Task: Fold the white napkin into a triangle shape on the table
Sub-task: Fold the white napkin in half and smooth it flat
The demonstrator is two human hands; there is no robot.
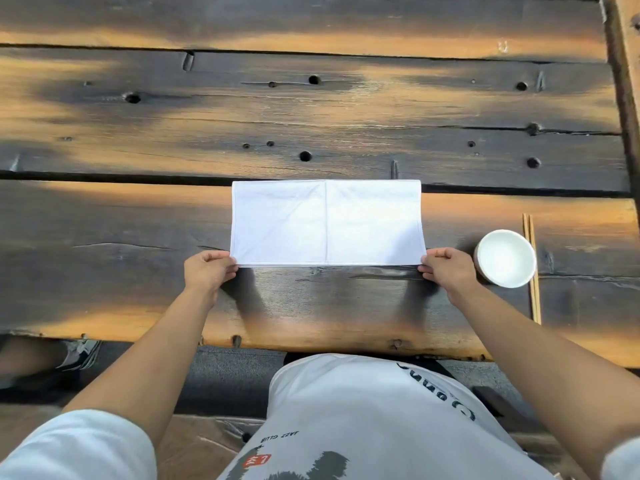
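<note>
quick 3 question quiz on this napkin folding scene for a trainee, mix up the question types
1. True or false: the white napkin already lies as a triangle.
2. Which corners do the left hand and right hand pinch? A) far corners B) near corners C) the centre crease
3. Fill in: the white bowl sits to the napkin's ____, beside the chopsticks.

Key
1. False, it is a rectangle with a centre crease.
2. B
3. right

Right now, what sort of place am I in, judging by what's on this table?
Probably a restaurant or dining table being set: a white napkin laid on a rustic plank table, with a white bowl and chopsticks beside it.
</note>
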